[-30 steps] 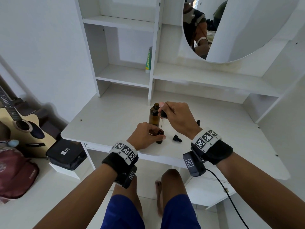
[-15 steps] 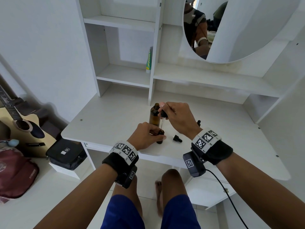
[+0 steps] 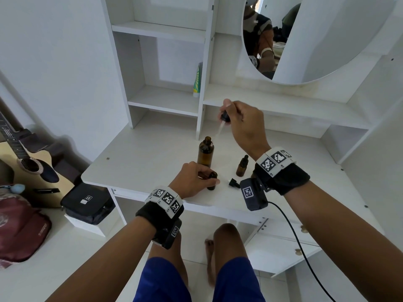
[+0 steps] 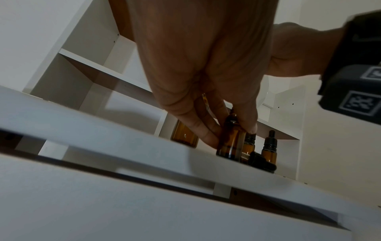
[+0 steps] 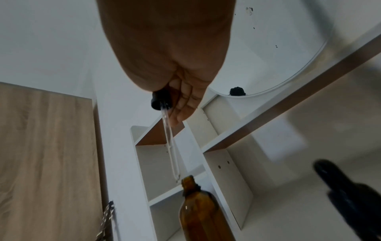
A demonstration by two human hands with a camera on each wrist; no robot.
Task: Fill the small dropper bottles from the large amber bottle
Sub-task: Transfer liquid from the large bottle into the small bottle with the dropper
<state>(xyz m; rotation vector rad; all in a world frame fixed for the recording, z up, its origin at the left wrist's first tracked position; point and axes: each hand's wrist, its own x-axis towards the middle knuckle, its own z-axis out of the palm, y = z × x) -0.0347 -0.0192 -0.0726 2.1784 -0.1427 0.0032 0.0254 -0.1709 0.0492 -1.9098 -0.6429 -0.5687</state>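
Right hand (image 3: 244, 125) pinches dropper (image 5: 164, 124) by its black bulb, glass tip just above open mouth of large amber bottle (image 3: 205, 152); left hand (image 3: 194, 179) grips uncapped small bottle (image 4: 230, 138) upright on desk (image 3: 152, 153); capped small bottle (image 3: 242, 166) stands near.

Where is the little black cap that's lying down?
In the head view, the loose black cap lies on its side on the white desk, right of the small bottle in the left hand.
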